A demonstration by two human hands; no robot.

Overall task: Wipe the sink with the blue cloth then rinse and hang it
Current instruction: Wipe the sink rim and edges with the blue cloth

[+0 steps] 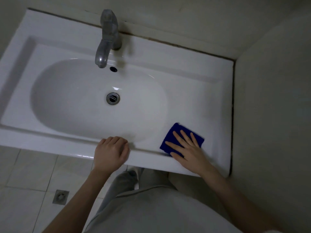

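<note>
Step in hand: wiping. My right hand [186, 151], fingers flat and spread, presses the blue cloth [180, 139] on the sink [193, 105] ledge; my left hand [110, 153], curled, rests on the front edge beside it. Next: sweep toward the bowl

The white sink counter [193, 81] has a metal faucet [107, 39] at its back rim and a folded blue cloth [175, 133] on its front-right ledge under the flat right hand [190, 152], while the left hand [110, 152] rests curled on the front rim.
</note>
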